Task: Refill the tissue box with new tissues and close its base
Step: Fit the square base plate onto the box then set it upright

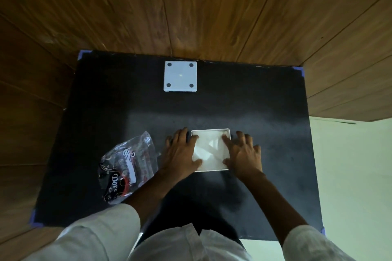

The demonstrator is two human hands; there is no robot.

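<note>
A white square tissue box (pixel 212 130) lies upside down on the black table (pixel 233 95), its open underside facing up with white tissues (pixel 209 150) inside. My left hand (pixel 180 152) rests against the box's left side, thumb and forefinger lying on the tissues. My right hand (pixel 244 154) mirrors it on the right side, with forefinger and thumb on the tissues. Fingers of both hands are spread flat. The box's white base lid (pixel 180 76), with dark round feet at its corners, lies apart at the table's far edge.
A crumpled clear plastic tissue wrapper (pixel 127 167) with dark print lies on the table left of my left forearm. Blue tape marks the table's corners (pixel 299 70). Wooden panels surround the table on the far and left sides; a pale floor shows at right.
</note>
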